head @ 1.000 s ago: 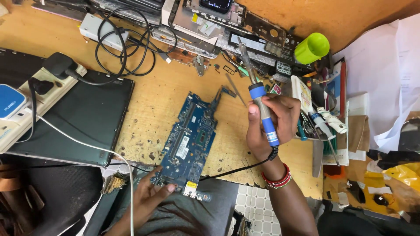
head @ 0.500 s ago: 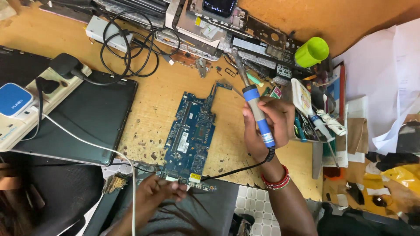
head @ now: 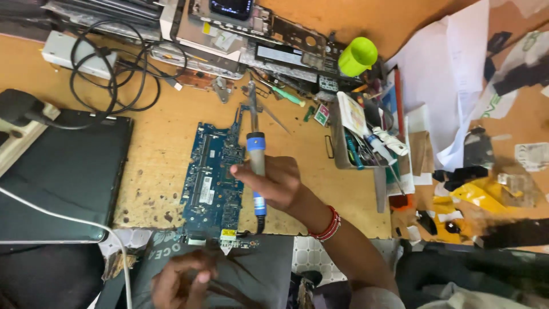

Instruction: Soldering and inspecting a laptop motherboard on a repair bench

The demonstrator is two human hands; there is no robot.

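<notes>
A blue circuit board (head: 210, 180) lies on the wooden bench. My right hand (head: 273, 184) grips a soldering iron (head: 255, 153) with a blue and grey handle, its metal tip pointing away from me just past the board's far right corner. A red beaded bracelet (head: 327, 224) circles that wrist. My left hand (head: 182, 278) is low at the near edge, blurred, fingers curled around thin dark strands that may be wires or tweezers, just below the board's near end.
A closed black laptop (head: 60, 177) lies left of the board. Coiled black cables (head: 114, 71) and stacked laptop parts (head: 246, 37) fill the back. A green cup (head: 357, 56) stands behind a tool tray (head: 366, 143). Papers (head: 452, 80) and clutter crowd the right.
My right hand with the soldering iron has shifted left, over the board's right edge. My left hand has drawn back off the board's near end toward me.
</notes>
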